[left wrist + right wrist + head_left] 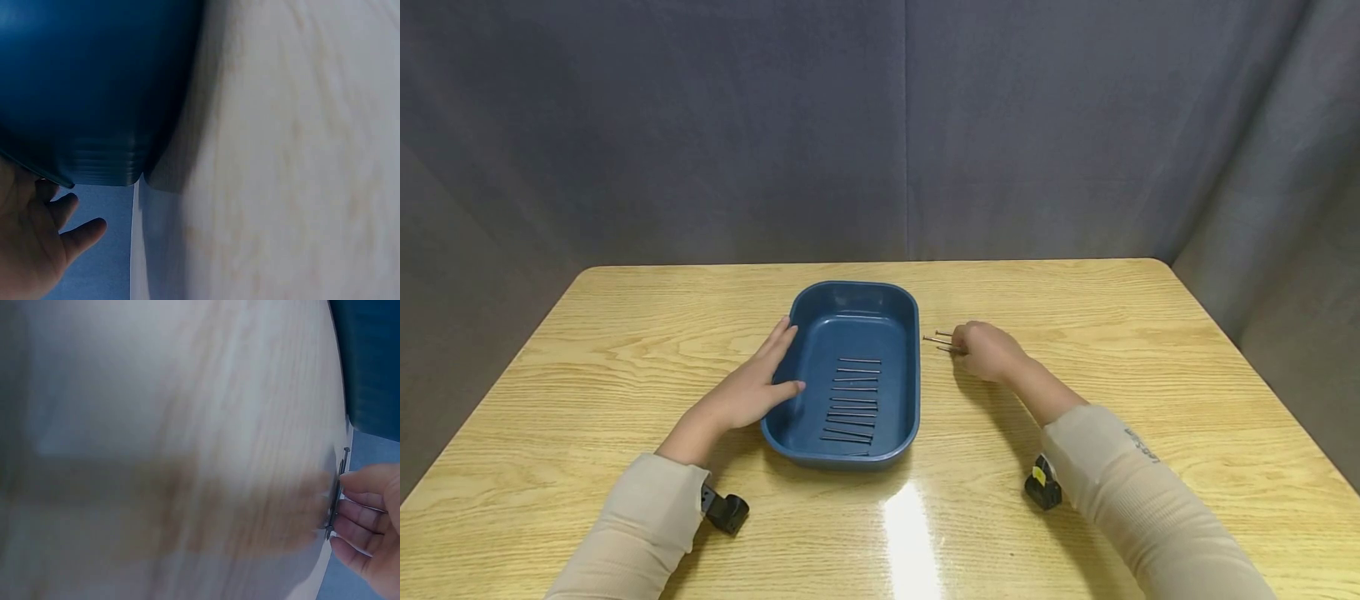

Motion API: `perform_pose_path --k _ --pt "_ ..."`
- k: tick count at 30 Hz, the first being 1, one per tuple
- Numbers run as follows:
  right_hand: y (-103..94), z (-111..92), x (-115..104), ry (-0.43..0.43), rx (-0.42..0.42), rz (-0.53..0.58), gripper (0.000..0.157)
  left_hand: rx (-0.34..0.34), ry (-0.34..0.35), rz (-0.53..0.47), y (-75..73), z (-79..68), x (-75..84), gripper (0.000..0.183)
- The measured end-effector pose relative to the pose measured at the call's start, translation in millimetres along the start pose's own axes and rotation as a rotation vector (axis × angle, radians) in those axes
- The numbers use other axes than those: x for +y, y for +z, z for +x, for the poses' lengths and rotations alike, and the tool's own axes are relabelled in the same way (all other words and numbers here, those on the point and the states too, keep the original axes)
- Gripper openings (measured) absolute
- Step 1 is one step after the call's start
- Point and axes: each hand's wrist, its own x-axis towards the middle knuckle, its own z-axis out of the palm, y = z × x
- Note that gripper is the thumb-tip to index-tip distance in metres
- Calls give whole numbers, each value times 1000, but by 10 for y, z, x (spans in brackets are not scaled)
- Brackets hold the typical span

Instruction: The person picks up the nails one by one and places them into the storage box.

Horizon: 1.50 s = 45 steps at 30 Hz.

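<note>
A blue tray [855,461] stands on the table with several thin nails [853,400] in a rough column on its floor. My left hand [748,387] rests on the tray's left rim, thumb reaching inside and fingers fairly straight along the edge. In the left wrist view the left hand [37,237] shows beside the tray's wall [94,112]. To the right of the tray, my right hand [988,350] pinches at a nail [937,340], with two more nails close by. The right wrist view shows curled fingers and thumb of the right hand [375,519] at the nails [342,465].
The wood-grain table [625,375] carries everything, and a grey curtain [880,133] hangs behind its far edge. Black wrist cameras protrude below both sleeves, the left camera [727,512] and the right camera [1043,483], close above the tabletop.
</note>
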Motion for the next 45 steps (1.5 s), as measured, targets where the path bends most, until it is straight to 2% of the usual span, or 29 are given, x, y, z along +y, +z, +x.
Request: perform_pose_path --k 3,10,19,28,31,41,45 --pt "6 11 2 5 -9 -17 6 -1 2 2 -1 -1 -2 75" --pt "-13 35 -53 29 -25 -81 19 -1 4 0 -3 0 5 75" --pt "-6 56 -64 80 -39 -62 19 1 8 4 -2 7 2 75" --pt "-59 17 -125 35 69 26 10 2 11 12 -15 9 -14 75" --pt "-87 9 -173 33 103 62 11 0 9 13 -14 4 -13 75" --pt "-184 -19 -399 -4 223 175 10 -10 10 13 4 -7 -14 74" --pt "-222 -5 -511 -28 241 203 9 -8 9 16 -5 -7 -9 74"
